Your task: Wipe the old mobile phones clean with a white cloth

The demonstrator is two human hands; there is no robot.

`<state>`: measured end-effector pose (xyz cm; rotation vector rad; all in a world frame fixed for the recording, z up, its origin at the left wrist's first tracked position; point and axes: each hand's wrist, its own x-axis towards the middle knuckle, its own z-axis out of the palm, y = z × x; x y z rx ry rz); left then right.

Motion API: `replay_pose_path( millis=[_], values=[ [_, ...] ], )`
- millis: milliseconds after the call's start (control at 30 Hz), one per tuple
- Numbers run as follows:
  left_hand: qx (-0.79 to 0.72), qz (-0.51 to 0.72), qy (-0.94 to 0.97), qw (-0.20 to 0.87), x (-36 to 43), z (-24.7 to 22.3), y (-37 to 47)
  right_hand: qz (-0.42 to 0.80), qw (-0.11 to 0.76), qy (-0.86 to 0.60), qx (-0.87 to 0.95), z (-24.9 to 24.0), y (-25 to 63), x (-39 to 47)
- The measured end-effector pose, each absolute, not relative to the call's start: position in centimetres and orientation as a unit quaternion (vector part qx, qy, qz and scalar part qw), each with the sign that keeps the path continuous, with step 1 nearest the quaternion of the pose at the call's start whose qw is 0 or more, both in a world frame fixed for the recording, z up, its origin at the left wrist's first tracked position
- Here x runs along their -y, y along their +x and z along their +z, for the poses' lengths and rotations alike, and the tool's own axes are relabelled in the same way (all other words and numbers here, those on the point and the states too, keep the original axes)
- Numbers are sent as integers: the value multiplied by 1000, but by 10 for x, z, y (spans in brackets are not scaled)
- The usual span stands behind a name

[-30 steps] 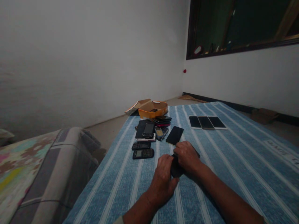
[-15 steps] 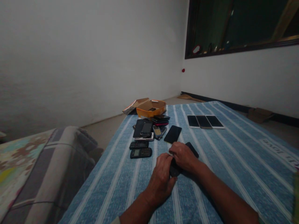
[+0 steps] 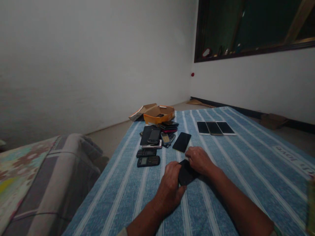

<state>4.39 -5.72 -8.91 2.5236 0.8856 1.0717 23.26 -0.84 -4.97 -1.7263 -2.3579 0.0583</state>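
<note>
My left hand (image 3: 169,185) grips the left edge of a black phone (image 3: 185,175) lying on the striped blue cloth, with the thumb at the near corner. Against the phone's far right side, my right hand (image 3: 199,160) has its fingers curled, covering part of it. Just beyond my right hand, a black smartphone (image 3: 182,142) lies face up at a slant. To the left rest two black keypad phones, the nearer one (image 3: 148,161) and the farther one (image 3: 146,153), side by side.
Behind the keypad phones are several stacked phones (image 3: 154,135) and an orange open box (image 3: 161,119) with its lid (image 3: 142,112) leaning beside it. Three smartphones (image 3: 214,128) lie in a row at the right. A draped bed (image 3: 61,170) stands at the left.
My right hand has shifted right, uncovering more of the black phone in my left hand. The dark phone seen beside my right hand before is now hidden from view. My left hand stays in place.
</note>
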Motion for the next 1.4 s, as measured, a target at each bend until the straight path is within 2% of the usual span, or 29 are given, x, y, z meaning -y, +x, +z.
replay_pose_path(
  millis=[267,900,1300,1400],
  values=[
    [-297,366,874,121,55,-96,42,28,118,-650,750,-54,257,1],
    [-308,343,869,181,49,-98,40,61,137,-700,698,-59,263,0],
    [-295,356,860,217,50,-87,45,98,196,-536,816,-61,213,21],
    [-297,358,858,219,51,-85,46,103,199,-538,813,-60,218,19]
  ],
)
